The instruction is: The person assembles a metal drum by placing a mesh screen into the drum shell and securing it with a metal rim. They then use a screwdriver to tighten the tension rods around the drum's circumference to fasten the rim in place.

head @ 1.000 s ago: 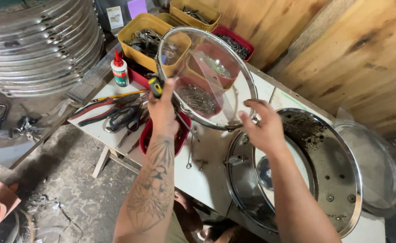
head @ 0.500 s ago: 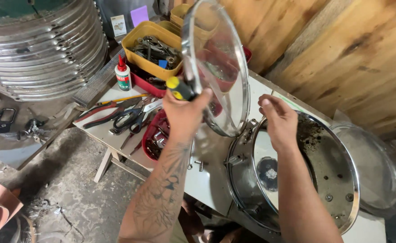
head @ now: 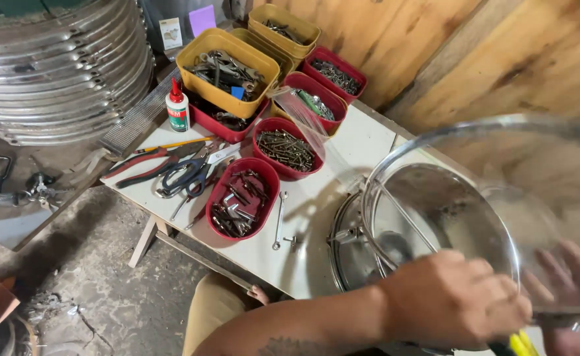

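Blur smears the clear drumhead [head: 501, 198]; left hand [head: 455, 300] fingers grip its rim, right hand [head: 567, 277] fingers unclear.

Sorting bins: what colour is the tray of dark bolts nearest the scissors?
Red tray, clearest in the head view.

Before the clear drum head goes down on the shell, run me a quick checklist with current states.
1. Left hand grips the hoop of the clear drum head: ok.
2. Right hand supports the head: seen only through the film, blurred; cannot tell.
3. Head lined up over the metal drum shell: not ok, it sits tilted and off to the right.
4. Shell interior free of loose parts: cannot tell, the head and hand cover most of it.
5. White table near the shell: not ok, a small wrench lies close by.
6. Red tray of hardware within reach: ok.
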